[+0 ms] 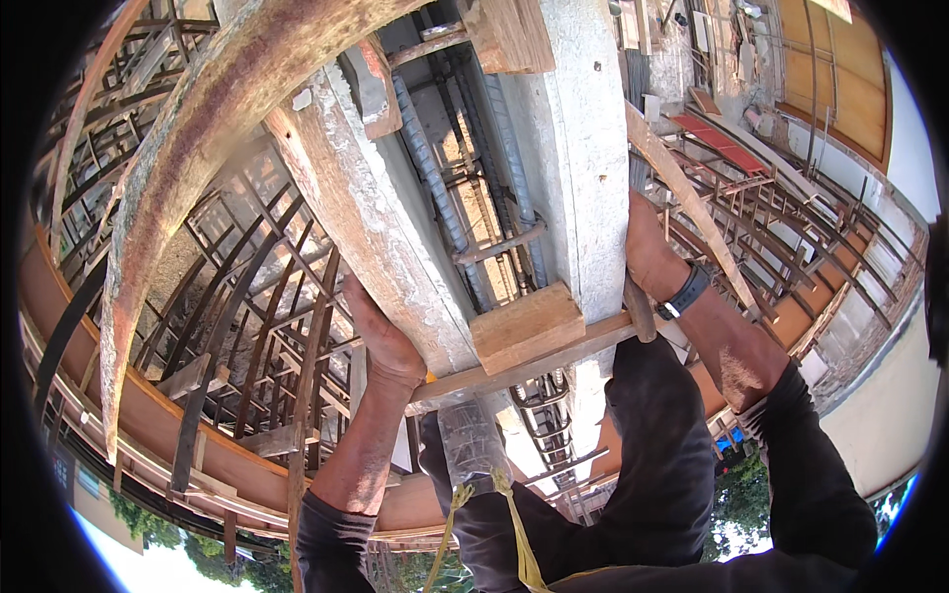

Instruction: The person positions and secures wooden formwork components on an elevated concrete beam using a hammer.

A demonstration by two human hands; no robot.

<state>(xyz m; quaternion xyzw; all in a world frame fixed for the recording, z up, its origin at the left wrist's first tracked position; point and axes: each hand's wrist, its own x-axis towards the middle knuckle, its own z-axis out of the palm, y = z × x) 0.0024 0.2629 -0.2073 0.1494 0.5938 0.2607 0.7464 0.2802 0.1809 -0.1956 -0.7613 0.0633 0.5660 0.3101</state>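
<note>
A wooden formwork trough runs away from me, with a whitish left plank (381, 222) and a whitish right plank (585, 158). Ribbed steel bars (518, 168) tied by stirrups lie between them. My left hand (381, 336) presses against the left plank's outer side near its close end. Farther along, my right hand (652, 242) is against the right plank's outer side. The fingers of both hands are hidden behind the planks. A wooden block (529, 324) bridges the trough's near end, just beyond a cross batten (494, 370).
A rough curved timber (188, 128) arches across the upper left. Many props and battens stand below on both sides. A slanting wood strip (692, 203) passes beyond my right wrist. A red panel (720, 143) lies at the right. A grey tube-like piece (473, 435) with yellow straps is near my legs.
</note>
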